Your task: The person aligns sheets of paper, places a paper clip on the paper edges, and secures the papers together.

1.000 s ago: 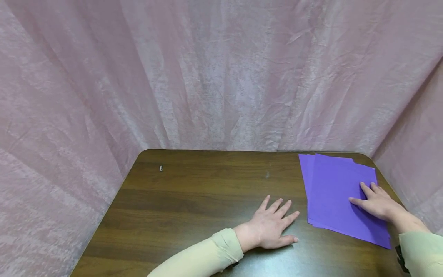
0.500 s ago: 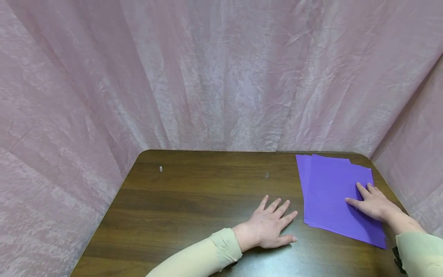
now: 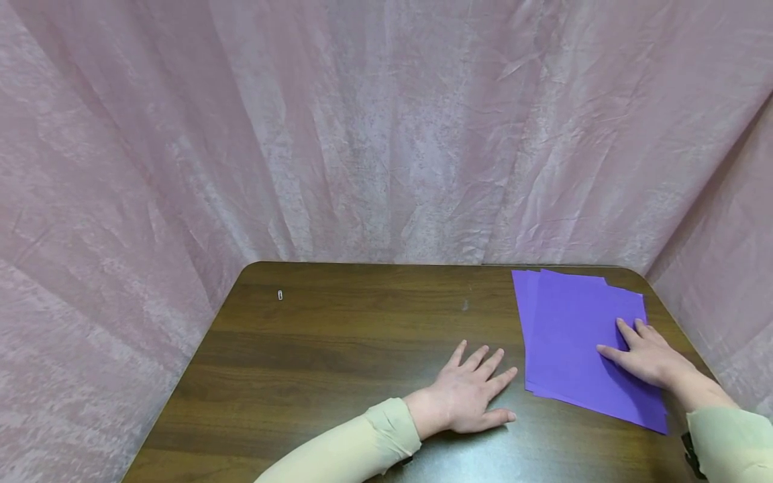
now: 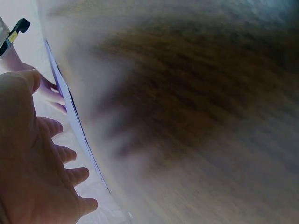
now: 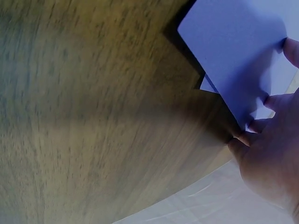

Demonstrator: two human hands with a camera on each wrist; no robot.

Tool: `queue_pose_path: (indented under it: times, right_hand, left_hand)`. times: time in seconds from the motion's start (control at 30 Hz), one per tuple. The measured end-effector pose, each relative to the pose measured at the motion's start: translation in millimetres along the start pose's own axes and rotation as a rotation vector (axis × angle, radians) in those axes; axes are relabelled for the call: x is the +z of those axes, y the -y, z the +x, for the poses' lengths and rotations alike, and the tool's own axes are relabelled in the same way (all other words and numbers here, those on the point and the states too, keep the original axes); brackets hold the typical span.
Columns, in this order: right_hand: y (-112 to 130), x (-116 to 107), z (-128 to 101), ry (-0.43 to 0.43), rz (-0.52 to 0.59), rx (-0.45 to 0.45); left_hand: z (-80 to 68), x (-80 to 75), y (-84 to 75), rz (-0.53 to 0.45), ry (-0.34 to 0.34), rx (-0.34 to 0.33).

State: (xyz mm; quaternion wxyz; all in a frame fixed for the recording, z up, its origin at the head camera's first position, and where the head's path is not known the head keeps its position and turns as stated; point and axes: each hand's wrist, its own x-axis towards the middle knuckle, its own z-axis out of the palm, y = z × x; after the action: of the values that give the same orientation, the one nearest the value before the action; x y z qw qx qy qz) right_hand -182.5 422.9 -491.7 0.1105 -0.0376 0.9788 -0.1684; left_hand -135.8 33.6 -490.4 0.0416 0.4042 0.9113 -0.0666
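A: Your right hand (image 3: pixel 649 359) is lying flat on the purple sheets (image 3: pixel 574 342), fingers straight and slightly spread, pressing on the top sheet rather than curling round it. The stack is sitting at the far right corner of the tabletop (image 3: pixel 338 355), with its sheets fanned a little so that a lower one is peeking out along the left and far edges.

B: And the other one?

A: Your left hand (image 3: pixel 474 392) is resting palm down on the bare wood near the middle of the near edge, fingers loose and apart, holding nothing. Its fingertips are pointing toward the sheets and lying just beside their left edge, not touching them. In your left wrist view that hand (image 4: pixel 32 158) is showing the same way, with the thin edge of the sheets (image 4: pixel 74 126) just past the fingers.

B: Anything from the right wrist?

A: It is showing the corner of the top sheet (image 5: pixel 233 60) lying flat on the wood, your fingers (image 5: pixel 275 100) pressing on it near the tabletop's edge.

B: What else is around?

A: A small paper clip (image 3: pixel 280 294) is lying near the far left corner, well apart from both hands. A pink curtain (image 3: pixel 374 134) is hanging behind and around the tabletop, and you are wearing pale green sleeves (image 3: pixel 356 449)
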Motion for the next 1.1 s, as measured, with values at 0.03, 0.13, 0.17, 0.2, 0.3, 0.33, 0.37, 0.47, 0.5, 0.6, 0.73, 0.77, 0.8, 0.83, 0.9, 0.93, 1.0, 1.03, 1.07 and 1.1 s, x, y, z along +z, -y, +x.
queue_pose_path:
  times: [0.03, 0.13, 0.17, 0.2, 0.3, 0.33, 0.37, 0.47, 0.5, 0.6, 0.73, 0.77, 0.8, 0.83, 0.9, 0.93, 1.0, 1.03, 1.07, 1.1]
  right_hand:
    - [1.3, 0.3, 0.0, -0.001, -0.003, 0.001]
    - [6.2, 1.5, 0.3, 0.000, -0.018, 0.001]
    - [8.2, 2.0, 0.4, 0.003, -0.023, 0.004]
    - [10.3, 2.5, 0.8, 0.005, -0.029, 0.005]
    - [16.6, 3.9, 1.8, 0.011, -0.044, 0.006]
    - [18.4, 4.3, 2.2, 0.014, -0.049, 0.008]
    - [20.3, 4.6, 2.5, 0.016, -0.053, 0.010]
    - [24.6, 5.3, 3.4, 0.022, -0.066, 0.014]
    - [25.8, 4.9, 3.4, 0.023, -0.071, 0.016]
    - [27.1, 5.5, 3.8, 0.026, -0.081, 0.021]
    - [28.5, 6.6, 3.8, 0.024, -0.088, 0.026]
    - [29.0, 6.7, 3.9, 0.021, -0.090, 0.024]
    - [29.8, 6.7, 4.0, 0.019, -0.093, 0.024]
    - [30.9, 6.7, 4.2, 0.017, -0.096, 0.022]
    - [32.6, 6.7, 4.7, 0.009, -0.102, 0.015]
    - [33.2, 6.8, 4.8, 0.006, -0.102, 0.012]
    - [34.1, 7.6, 5.1, 0.003, -0.104, 0.006]
    - [34.3, 8.0, 5.2, 0.000, -0.104, 0.004]
    - [34.3, 8.7, 5.5, -0.002, -0.105, 0.002]
    - [34.1, 9.5, 5.9, -0.002, -0.106, 0.002]
  left_hand:
    - [0.0, 0.2, 0.0, -0.002, 0.002, -0.001]
    - [0.9, 0.9, -0.5, -0.003, 0.010, -0.001]
    - [1.4, 0.9, -1.3, -0.004, 0.014, 0.001]
    - [2.1, 0.9, -2.2, -0.002, 0.019, 0.003]
    - [4.8, 1.3, -6.1, -0.002, 0.040, 0.013]
    - [6.0, 1.6, -7.6, -0.004, 0.049, 0.016]
    - [7.0, 1.9, -8.9, -0.006, 0.058, 0.019]
    - [10.3, 3.1, -11.8, -0.019, 0.080, 0.027]
    - [11.5, 3.8, -12.4, -0.023, 0.086, 0.028]
    - [14.5, 5.7, -14.1, -0.024, 0.095, 0.029]
    - [16.6, 6.8, -15.3, -0.024, 0.099, 0.024]
    - [16.4, 6.3, -15.3, -0.026, 0.098, 0.023]
    - [16.5, 6.4, -15.3, -0.027, 0.102, 0.022]
    - [16.5, 6.7, -15.1, -0.026, 0.104, 0.021]
    - [16.1, 6.2, -14.8, -0.021, 0.108, 0.021]
    - [15.8, 5.9, -14.6, -0.019, 0.109, 0.021]
    - [15.0, 4.7, -14.0, -0.014, 0.113, 0.022]
    - [14.4, 4.1, -13.7, -0.011, 0.112, 0.023]
    - [13.8, 3.5, -13.4, -0.009, 0.111, 0.024]
    - [13.2, 3.1, -13.1, -0.009, 0.110, 0.025]
